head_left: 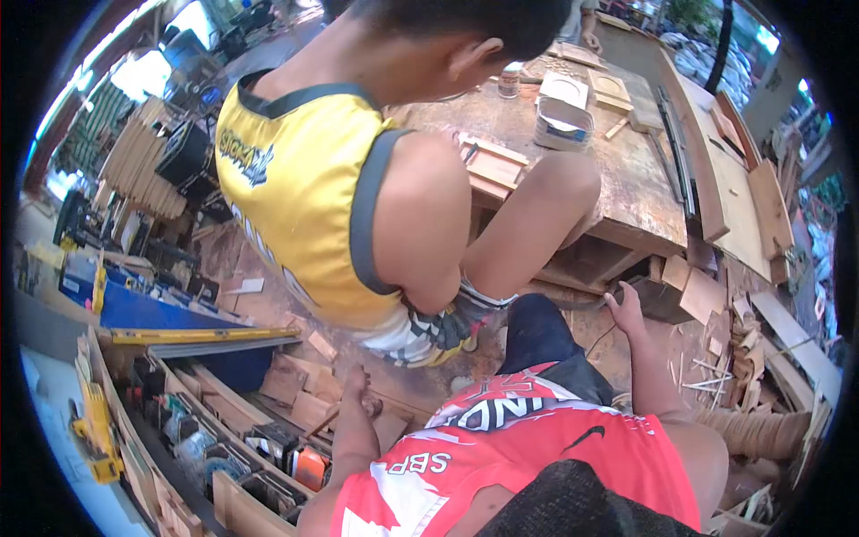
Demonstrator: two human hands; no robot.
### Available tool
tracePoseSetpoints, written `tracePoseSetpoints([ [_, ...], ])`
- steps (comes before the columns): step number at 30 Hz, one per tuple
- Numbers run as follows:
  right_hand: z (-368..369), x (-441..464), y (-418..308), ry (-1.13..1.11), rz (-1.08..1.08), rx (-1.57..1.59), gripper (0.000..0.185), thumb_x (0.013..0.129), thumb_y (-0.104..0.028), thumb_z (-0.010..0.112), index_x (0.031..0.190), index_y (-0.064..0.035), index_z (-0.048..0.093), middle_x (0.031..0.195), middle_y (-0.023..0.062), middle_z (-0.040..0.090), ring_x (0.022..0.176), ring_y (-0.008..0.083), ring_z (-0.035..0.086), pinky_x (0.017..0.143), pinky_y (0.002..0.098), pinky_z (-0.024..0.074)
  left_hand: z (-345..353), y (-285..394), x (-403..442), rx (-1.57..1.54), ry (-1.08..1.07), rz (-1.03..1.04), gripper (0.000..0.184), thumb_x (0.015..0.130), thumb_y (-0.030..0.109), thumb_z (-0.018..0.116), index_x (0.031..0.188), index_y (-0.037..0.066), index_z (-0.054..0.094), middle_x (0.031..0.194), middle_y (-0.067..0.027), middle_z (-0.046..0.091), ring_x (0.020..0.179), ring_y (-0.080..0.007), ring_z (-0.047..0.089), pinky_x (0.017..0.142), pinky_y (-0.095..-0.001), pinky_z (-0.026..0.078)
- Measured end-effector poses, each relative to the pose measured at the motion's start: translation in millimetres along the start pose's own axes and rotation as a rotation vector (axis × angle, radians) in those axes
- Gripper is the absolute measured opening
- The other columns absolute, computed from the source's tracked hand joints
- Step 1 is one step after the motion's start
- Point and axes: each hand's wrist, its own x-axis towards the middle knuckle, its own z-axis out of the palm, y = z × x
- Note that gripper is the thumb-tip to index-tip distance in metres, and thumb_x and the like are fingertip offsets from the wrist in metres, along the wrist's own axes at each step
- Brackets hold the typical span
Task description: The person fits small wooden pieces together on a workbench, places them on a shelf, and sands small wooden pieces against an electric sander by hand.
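Observation:
My right hand (pixel 624 309) is held out beside the front of the wooden workbench (pixel 640 228), near the dark opening under its top. Its fingers are apart and nothing shows in them. My left hand (pixel 359 387) hangs low on the left, above scrap wood pieces (pixel 311 410). Its fingers are too small and shadowed to make out their pose. Right in front of me, a person in a yellow jersey (pixel 300 192) bends at the workbench, one knee raised. A small wooden frame (pixel 495 164) lies on the bench beyond that person's arm.
On the bench are a square tub (pixel 564 123), a jar (pixel 509 80) and several wooden pieces with round recesses (pixel 610 87). At left, a shelf holds power tools (pixel 310 467) and a yellow spirit level (pixel 206 336). Offcuts (pixel 761 358) are heaped at right.

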Motion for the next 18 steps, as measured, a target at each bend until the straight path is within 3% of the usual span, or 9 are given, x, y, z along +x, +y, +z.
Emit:
tracePoseSetpoints([
  [3, 23.7, 0.3, -2.1, -0.042, 0.055, 0.03, 0.063, 0.083, -0.037, 0.069, 0.129, 0.0016, 0.049, 0.13, 0.0258, 0.05, 0.124, 0.0394, 0.045, 0.105, 0.0437, 0.0363, -13.9, 29.6, -31.3, 0.047, -0.048, -0.063, 0.064, 0.095, 0.044, 0.028, 0.141, 0.0, 0.033, 0.122, -0.0223, 0.055, 0.088, -0.0273, 0.056, 0.071, -0.0372, 0.048],
  [6, 47.3, 20.7, -8.5, -0.086, 0.024, 0.069, 0.063, 0.084, -0.039, 0.068, 0.129, 0.0012, 0.049, 0.13, 0.0244, 0.05, 0.124, 0.0383, 0.046, 0.105, 0.0427, 0.0364, -24.9, 40.2, -39.4, 0.03, -0.011, -0.065, 0.064, 0.096, 0.046, 0.028, 0.138, 0.0, 0.038, 0.119, -0.0211, 0.058, 0.082, -0.0259, 0.057, 0.069, -0.0358, 0.048],
  [8, 59.1, 40.2, -17.2, -0.137, 0.007, 0.073, 0.061, 0.085, -0.04, 0.066, 0.128, 0.001, 0.05, 0.129, 0.0238, 0.052, 0.123, 0.0378, 0.047, 0.105, 0.0422, 0.0373, -32.1, 26.9, -34.5, 0.066, 0.023, -0.038, 0.056, 0.093, 0.046, 0.032, 0.13, 0.008, 0.05, 0.112, -0.0139, 0.061, 0.094, -0.0263, 0.056, 0.076, -0.0427, 0.044],
  [10, 93.0, 61.4, -5.4, -0.238, -0.064, 0.04, 0.062, 0.085, -0.041, 0.065, 0.128, 0.0015, 0.051, 0.125, 0.0247, 0.055, 0.119, 0.0391, 0.051, 0.102, 0.0427, 0.0406, -40.8, 23.5, -43.3, 0.048, 0.028, -0.036, 0.05, 0.094, 0.043, 0.032, 0.118, 0.008, 0.059, 0.094, -0.0084, 0.061, 0.08, -0.0194, 0.055, 0.066, -0.0373, 0.044],
  [12, 124.6, 73.0, 7.8, -0.44, -0.055, 0.023, 0.065, 0.085, -0.045, 0.063, 0.129, 0.001, 0.051, 0.123, 0.0263, 0.057, 0.113, 0.0398, 0.055, 0.097, 0.0436, 0.0443, -54.4, -11.3, -17.0, -0.006, -0.01, 0.061, 0.051, 0.095, 0.044, 0.032, 0.117, 0.009, 0.06, 0.083, -0.0038, 0.059, 0.066, -0.0153, 0.05, 0.056, -0.0332, 0.041],
  [14, 164.8, 76.6, 14.7, -0.578, 0.025, -0.106, 0.057, 0.082, -0.043, 0.066, 0.118, 0.0009, 0.06, 0.121, 0.0255, 0.059, 0.115, 0.0382, 0.055, 0.097, 0.0412, 0.0438, -42.5, -8.9, -37.3, -0.01, 0.043, 0.012, 0.05, 0.097, 0.042, 0.031, 0.119, 0.009, 0.059, 0.081, -0.0025, 0.059, 0.063, -0.0154, 0.049, 0.056, -0.0317, 0.041],
  [16, 157.1, 76.8, -2.8, -0.858, -0.052, -0.146, 0.062, 0.084, -0.053, 0.058, 0.118, -0.0009, 0.061, 0.125, 0.0221, 0.058, 0.114, 0.0387, 0.056, 0.097, 0.0422, 0.0443, -34.6, -9.6, -55.9, -0.014, 0.093, -0.048, 0.049, 0.098, 0.04, 0.03, 0.122, 0.009, 0.059, 0.078, -0.0012, 0.058, 0.061, -0.0155, 0.047, 0.056, -0.0303, 0.041],
  [18, 190.1, 65.9, 25.4, -0.792, -0.127, -0.053, 0.062, 0.084, -0.053, 0.057, 0.118, -0.0015, 0.062, 0.125, 0.0217, 0.058, 0.116, 0.0382, 0.055, 0.099, 0.042, 0.0428, -45.5, -51.5, -12.4, 0.059, -0.036, -0.114, 0.053, 0.101, 0.041, 0.031, 0.123, 0.002, 0.059, 0.116, -0.0146, 0.062, 0.103, -0.0252, 0.058, 0.091, -0.043, 0.046],
])
